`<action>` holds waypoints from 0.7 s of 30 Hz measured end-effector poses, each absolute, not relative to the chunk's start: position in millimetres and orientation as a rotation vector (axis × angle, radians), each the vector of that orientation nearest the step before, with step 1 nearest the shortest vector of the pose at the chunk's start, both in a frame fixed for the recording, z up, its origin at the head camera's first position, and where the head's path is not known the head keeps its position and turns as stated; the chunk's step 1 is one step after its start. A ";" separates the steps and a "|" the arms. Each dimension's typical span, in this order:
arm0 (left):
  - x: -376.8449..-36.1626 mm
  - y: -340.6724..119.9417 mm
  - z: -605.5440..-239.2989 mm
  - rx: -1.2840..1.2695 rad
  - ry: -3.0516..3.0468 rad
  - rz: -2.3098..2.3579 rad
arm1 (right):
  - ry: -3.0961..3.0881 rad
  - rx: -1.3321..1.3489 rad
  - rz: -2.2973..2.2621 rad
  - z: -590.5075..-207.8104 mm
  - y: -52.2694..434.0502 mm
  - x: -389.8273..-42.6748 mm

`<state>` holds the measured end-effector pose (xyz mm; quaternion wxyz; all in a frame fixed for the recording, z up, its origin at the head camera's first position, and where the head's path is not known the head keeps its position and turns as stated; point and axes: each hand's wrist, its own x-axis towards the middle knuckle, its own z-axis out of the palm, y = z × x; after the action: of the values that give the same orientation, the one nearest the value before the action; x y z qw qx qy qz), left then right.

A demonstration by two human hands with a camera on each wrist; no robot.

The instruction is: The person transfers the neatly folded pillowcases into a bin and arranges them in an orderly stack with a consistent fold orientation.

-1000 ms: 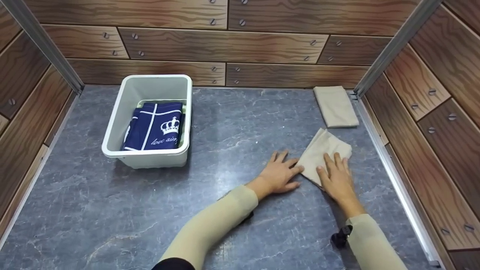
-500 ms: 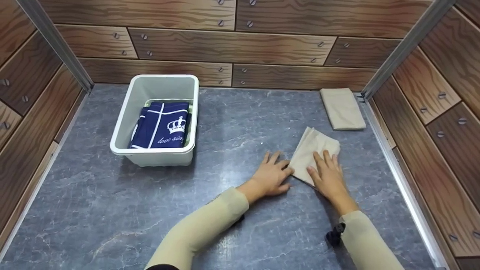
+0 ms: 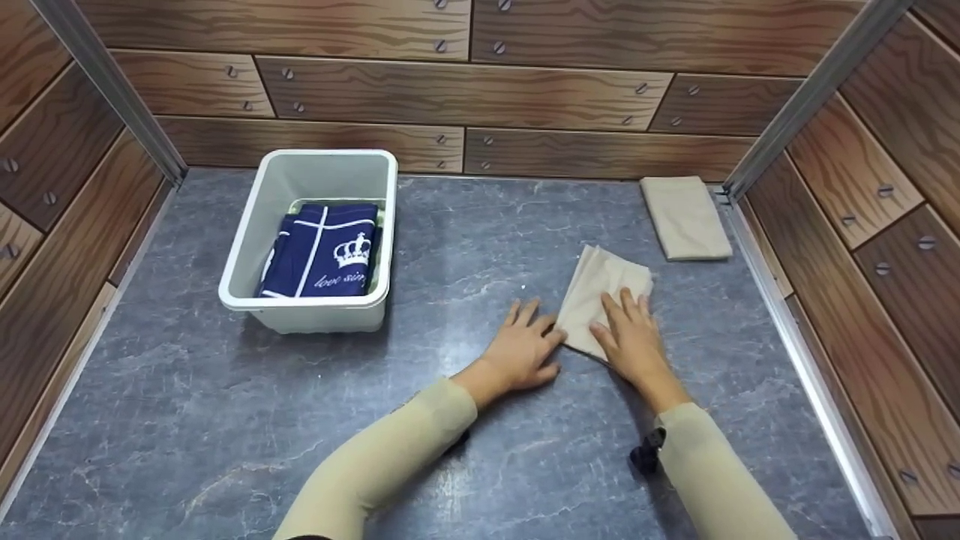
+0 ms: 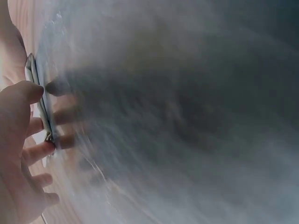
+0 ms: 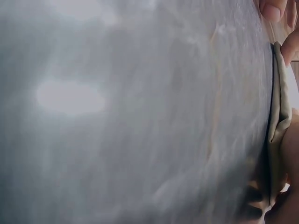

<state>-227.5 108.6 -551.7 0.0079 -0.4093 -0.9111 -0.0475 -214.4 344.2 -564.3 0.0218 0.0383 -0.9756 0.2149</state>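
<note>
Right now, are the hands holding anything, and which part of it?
Nothing is gripped. The right hand lies flat on top of the folded beige cloth, and the left hand touches its near left edge with straight fingers on the table.

A small beige folded cloth (image 3: 600,289) lies flat on the grey marbled tabletop (image 3: 450,247), its corners turned diagonally, layered edges showing.

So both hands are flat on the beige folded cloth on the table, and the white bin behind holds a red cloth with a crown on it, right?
Not quite: the cloth in the white bin is navy blue, not red, as the head view shows. Otherwise right: the left hand and right hand lie flat on the beige folded cloth.
</note>
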 end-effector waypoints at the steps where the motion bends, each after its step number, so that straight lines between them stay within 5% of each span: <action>1: -227.8 107.1 -551.8 -1.272 -2.854 -0.150 | -3.025 0.126 0.664 -564.1 342.4 -215.9; 21: -223.7 83.2 -555.9 -1.152 -2.846 -0.201 | -3.047 0.276 0.677 -557.9 320.5 -237.1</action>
<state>-223.7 83.2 -555.9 0.0324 -0.3742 -0.9245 -0.0654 -237.1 320.5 -557.9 0.0042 0.0880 -0.9724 0.2159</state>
